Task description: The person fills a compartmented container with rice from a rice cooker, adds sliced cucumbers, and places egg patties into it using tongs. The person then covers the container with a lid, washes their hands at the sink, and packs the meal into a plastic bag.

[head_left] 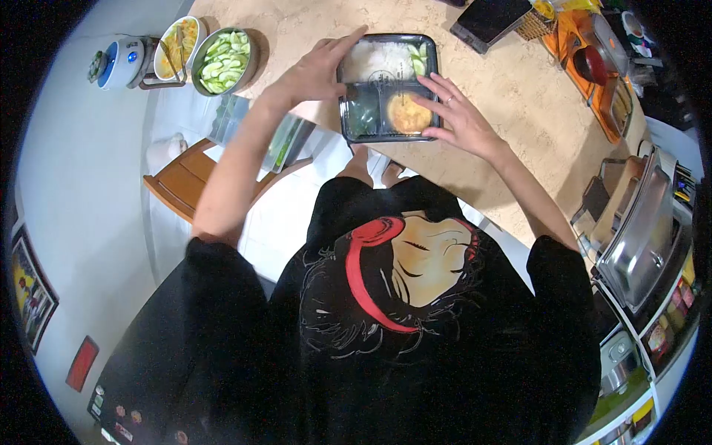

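Note:
A black takeaway meal box (344,119) with a clear lid lies near the edge of the table. Through the lid I see white rice (378,61), cucumber slices (417,59), a round golden-yellow food (409,114) and a dark compartment. At the box's left side is my left hand (311,72), its index finger stretched along the upper rim and its thumb by the middle of that side. My right hand (466,122) has its fingers spread over the right edge, fingertips touching the lid. A ring is on one finger.
A metal bowl of cut cucumber (225,62) and a bowl of yellow shredded food (179,49) with tongs stand left. A dark tablet-like device (491,22) lies beyond. Rightward are an orange cloth (586,81) and a metal chafing dish (639,230). A wooden chair (182,178) stands below.

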`<state>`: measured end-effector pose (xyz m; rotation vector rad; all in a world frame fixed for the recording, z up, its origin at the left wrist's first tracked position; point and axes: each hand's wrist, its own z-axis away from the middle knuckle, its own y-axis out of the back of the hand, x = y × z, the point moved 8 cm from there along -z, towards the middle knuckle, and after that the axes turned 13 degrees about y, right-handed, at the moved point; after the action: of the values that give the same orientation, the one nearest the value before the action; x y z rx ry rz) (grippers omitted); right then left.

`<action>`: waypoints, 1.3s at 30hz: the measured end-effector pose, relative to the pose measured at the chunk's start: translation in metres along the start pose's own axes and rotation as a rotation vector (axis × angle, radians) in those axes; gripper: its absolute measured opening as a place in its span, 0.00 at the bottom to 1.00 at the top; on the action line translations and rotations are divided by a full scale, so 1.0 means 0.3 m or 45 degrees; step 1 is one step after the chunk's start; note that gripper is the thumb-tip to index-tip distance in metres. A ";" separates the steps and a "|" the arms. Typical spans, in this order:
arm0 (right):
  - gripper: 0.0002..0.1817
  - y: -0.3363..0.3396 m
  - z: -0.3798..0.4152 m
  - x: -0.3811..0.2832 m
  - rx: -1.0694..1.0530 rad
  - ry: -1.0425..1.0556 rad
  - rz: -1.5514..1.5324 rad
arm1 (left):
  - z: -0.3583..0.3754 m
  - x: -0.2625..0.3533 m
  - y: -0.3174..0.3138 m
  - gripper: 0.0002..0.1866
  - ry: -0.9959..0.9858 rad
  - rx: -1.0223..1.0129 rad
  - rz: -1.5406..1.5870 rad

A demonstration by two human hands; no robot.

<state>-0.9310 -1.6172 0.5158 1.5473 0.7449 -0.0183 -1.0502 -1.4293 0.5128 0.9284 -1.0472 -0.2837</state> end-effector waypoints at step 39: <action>0.15 -0.218 -0.299 -0.220 0.124 0.257 0.056 | -0.025 0.056 -0.003 0.51 -0.155 -0.116 -0.395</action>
<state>-1.0502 -1.5703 0.5001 1.6742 0.8793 0.1377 -1.0353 -1.4361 0.5210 1.0000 -0.9907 -0.6478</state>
